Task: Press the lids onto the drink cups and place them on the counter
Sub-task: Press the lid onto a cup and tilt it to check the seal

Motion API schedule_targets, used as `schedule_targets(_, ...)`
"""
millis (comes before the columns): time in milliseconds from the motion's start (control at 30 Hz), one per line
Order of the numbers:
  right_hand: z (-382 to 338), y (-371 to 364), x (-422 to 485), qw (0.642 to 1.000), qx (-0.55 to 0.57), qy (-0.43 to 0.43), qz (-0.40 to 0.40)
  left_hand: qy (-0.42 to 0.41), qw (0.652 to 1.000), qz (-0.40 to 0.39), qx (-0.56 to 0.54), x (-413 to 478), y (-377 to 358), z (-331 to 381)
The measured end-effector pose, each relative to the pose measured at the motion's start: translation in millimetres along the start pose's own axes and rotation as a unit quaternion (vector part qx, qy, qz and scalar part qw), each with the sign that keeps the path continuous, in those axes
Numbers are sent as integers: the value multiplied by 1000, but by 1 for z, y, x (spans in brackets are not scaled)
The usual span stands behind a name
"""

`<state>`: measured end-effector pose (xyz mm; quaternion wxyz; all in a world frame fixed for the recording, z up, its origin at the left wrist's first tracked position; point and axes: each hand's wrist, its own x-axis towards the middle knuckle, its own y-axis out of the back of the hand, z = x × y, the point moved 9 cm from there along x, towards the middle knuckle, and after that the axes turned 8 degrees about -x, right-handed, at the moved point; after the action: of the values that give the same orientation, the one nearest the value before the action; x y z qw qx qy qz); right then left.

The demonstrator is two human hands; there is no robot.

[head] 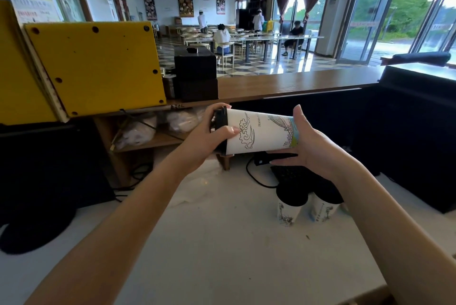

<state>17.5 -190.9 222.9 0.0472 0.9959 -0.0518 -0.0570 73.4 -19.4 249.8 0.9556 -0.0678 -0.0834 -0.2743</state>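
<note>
Currently, 1 white paper drink cup printed with line drawings is held on its side in mid-air between both hands, above the white counter top. Its black plastic lid sits on the mouth end, which points toward the left hand.

Left hand: fingers curl round the far side of the lid rim, and the thumb lies across the cup wall just beside the lid. This hand grasps the lid end.

Right hand: the palm meets the cup base. The thumb stands straight along the upper wall, and the fingers extend nearly straight just beneath the base. The fingers are not clenched.

Below the right fingers, 2 more lidded white paper cups stand upright on the counter top, side by side, partly covered by the right forearm.

Beyond the left fingers stands a yellow panel with screw holes, and past both thumbs runs a brown wooden ledge.
</note>
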Motion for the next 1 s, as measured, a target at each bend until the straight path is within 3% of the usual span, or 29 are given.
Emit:
schedule_targets(100, -1, -8, -1, 1000, -9, -14, -15, -65, 994, -22, 83, -6, -3, 11)
schedule_targets(200, -4, -8, -3, 999, 37, 25, 10, -81, 991, -53, 94, -7, -5, 10)
schedule_targets(267, -5, -6, -3, 997, 49, 49, 27, -50, 993, -74, 71, -4, -4, 4)
schedule_targets(400, -3, -5, -3, 996, 22, 80, 45, 93, 994, -62, -9, 4, 7, -20)
schedule_targets(467, -2, -4, -2, 995, 15, 89, 42, 131, 989, -72, 12, 7, 12, -27)
schedule_targets(600, 5, -3, 7, 996, 57, 71, 23, 109, 986, -85, 90, 11, 11, -23)
schedule_targets(800, 31, -14, 27, 958, 283, -3, 33, 79, 988, -34, 131, 23, 10, -33)
schedule_targets(1000, 12, -11, 50, 955, 286, 18, 79, 87, 989, -10, 122, 37, 20, -51)
